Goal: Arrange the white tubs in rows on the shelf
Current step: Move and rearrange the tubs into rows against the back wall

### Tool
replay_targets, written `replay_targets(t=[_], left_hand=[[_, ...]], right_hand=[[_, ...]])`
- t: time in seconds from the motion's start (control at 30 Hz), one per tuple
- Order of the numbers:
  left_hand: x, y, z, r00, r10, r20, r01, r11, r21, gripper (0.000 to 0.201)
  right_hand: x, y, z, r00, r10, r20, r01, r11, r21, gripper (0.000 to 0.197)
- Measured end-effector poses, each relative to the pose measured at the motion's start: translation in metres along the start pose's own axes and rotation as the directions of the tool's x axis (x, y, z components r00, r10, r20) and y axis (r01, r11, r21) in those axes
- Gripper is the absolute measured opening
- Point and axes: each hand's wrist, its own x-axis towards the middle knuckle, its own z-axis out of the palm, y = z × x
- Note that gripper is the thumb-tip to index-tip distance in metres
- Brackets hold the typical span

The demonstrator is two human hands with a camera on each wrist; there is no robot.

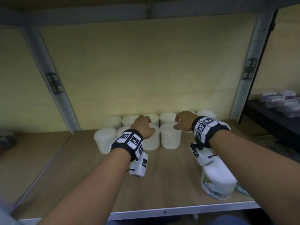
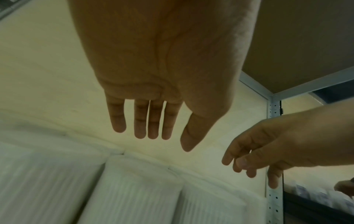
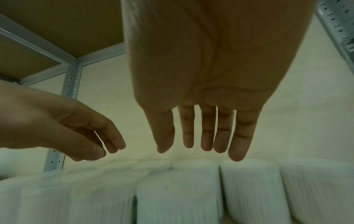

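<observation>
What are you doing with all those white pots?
A person is lining up white tubs in rows at the back of a wooden shelf. Two rows stand there already. Both hands are open above the tubs and hold nothing: the left hand over the front row, the right hand beside it. One more tub with a printed label waits near the shelf's front edge.

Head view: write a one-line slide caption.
Both open hands, left hand and right hand, hover over round white plastic tubs rowed on a wooden shelf.
</observation>
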Motion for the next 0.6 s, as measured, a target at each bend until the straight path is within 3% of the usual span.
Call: replay_targets(t=[0.27, 0.4, 0.6], left_hand=[[0.022, -0.014, 0.021, 0.999, -0.009, 0.052, 0.006, 0.999, 0.047, 0.059], [0.028, -0.016, 0.027, 0.999, -0.001, 0.048, -0.003, 0.996, 0.093, 0.059], [0.032, -0.018, 0.028, 0.998, 0.003, 0.058, -0.012, 0.989, 0.144, 0.058]], right_hand=[[0.039, -0.018, 0.013, 0.997, -0.011, 0.078, 0.022, 0.989, -0.148, 0.062], [0.047, -0.019, 0.023, 0.988, 0.068, 0.135, -0.042, 0.982, -0.187, 0.075], [0.047, -0.018, 0.027, 0.996, 0.028, 0.090, -0.007, 0.974, -0.228, 0.066]])
